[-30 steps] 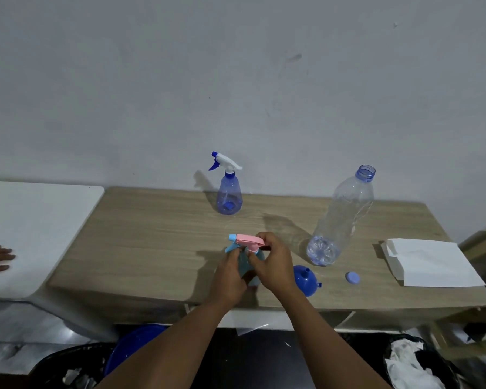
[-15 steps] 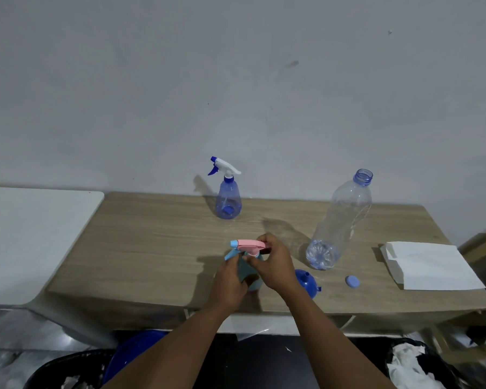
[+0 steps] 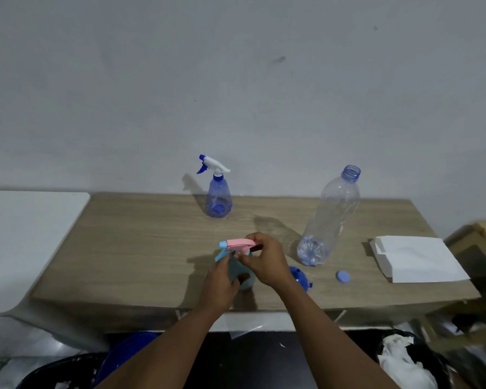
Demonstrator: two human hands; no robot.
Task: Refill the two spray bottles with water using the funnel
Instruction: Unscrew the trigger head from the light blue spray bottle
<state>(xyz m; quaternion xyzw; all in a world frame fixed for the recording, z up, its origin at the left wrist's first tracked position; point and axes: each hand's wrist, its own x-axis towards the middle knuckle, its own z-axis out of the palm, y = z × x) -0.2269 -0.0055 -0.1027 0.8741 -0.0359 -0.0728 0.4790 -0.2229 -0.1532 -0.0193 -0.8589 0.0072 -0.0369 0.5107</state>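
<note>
A teal spray bottle [image 3: 244,276] with a pink trigger head [image 3: 237,245] stands near the front edge of the wooden table [image 3: 141,248]. My left hand [image 3: 220,282] grips its body. My right hand [image 3: 264,262] holds the pink head at the neck. A second, blue spray bottle [image 3: 218,197] with a white and blue head stands at the back of the table. A large clear water bottle [image 3: 330,217], uncapped, holds a little water at its bottom. The blue funnel [image 3: 300,277] lies on the table, partly behind my right wrist.
A blue bottle cap [image 3: 343,276] lies right of the funnel. Folded white paper [image 3: 418,258] sits at the table's right end. A white surface [image 3: 26,237] adjoins the table on the left. Bins [image 3: 404,363] and a blue basin [image 3: 129,349] stand below the front edge.
Both hands stay on the teal spray bottle, with only small shifts of the fingers at the pink head. A hand seen at the far left one second ago is gone from view.
</note>
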